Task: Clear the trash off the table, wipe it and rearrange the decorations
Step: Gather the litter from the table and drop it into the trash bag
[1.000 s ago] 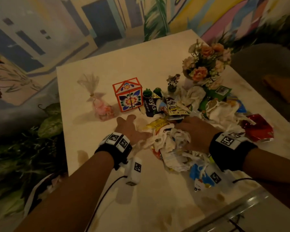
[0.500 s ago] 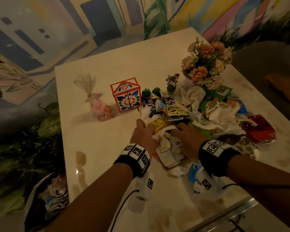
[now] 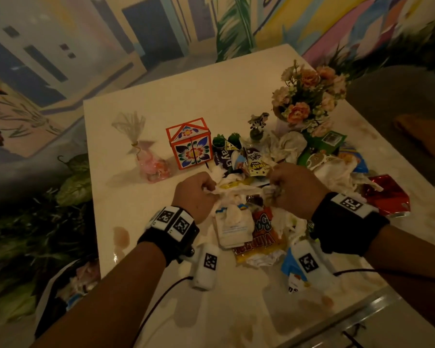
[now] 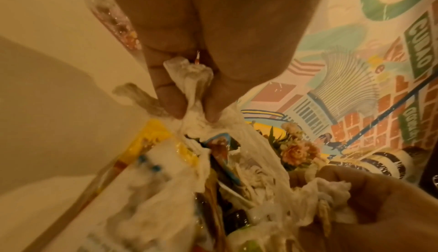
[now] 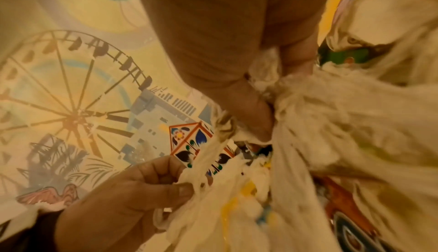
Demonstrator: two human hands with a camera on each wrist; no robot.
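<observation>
A heap of trash (image 3: 256,222), crumpled white tissues and snack wrappers, lies in the middle of the pale table (image 3: 146,202). My left hand (image 3: 199,194) pinches one end of a crumpled white tissue (image 3: 236,190); thumb and fingers squeeze the tissue (image 4: 194,94) in the left wrist view. My right hand (image 3: 286,189) grips the other end of the tissue (image 5: 296,106), which is stretched between both hands over the heap. The decorations stand behind: a floral paper box (image 3: 190,144), a candy bag (image 3: 151,164), a small figurine (image 3: 258,123), a flower bouquet (image 3: 309,96).
A red foil wrapper (image 3: 387,197) lies at the right. More tissues and green and blue wrappers (image 3: 324,156) crowd the far right. Small green pots (image 3: 226,140) stand beside the box. A bag with trash (image 3: 68,285) sits below the table's left edge. Stains (image 3: 121,237) mark the tabletop.
Both hands have risen from pressing into the heap and spread apart. Each now holds an end of white tissue pulled taut between them.
</observation>
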